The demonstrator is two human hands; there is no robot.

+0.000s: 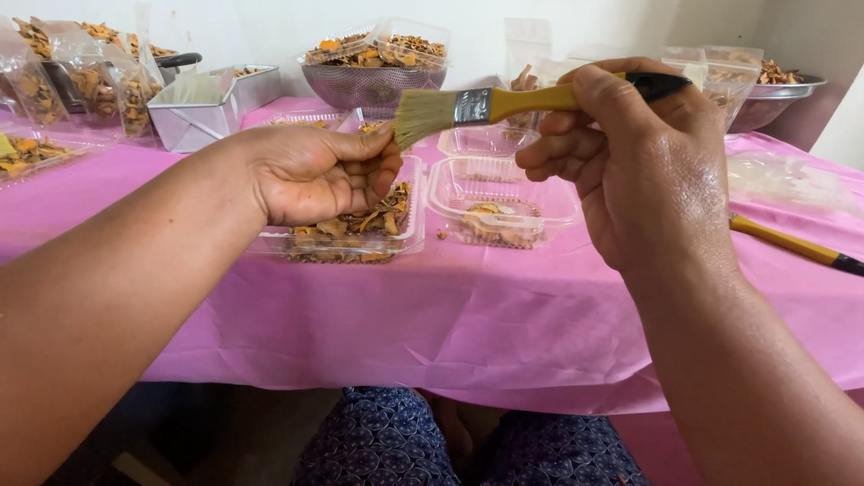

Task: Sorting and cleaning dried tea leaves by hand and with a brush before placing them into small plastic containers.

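My right hand point(643, 162) grips a paintbrush point(486, 105) with a yellow and black handle, its pale bristles pointing left. The bristles touch the fingertips of my left hand point(315, 171), which is curled over something small that I cannot make out. Under my left hand sits a clear plastic clamshell box point(409, 236) full of dried orange-brown slices. Beside it on the right stands a second clear box point(549, 202) with only a few slices at the bottom.
A pink cloth point(450, 306) covers the table. A mesh metal bowl point(369, 85) of dried slices stands at the back, a metal tray point(202, 112) and filled bags point(90, 76) back left, another bowl point(778, 94) back right. A second brush point(792, 243) lies at right.
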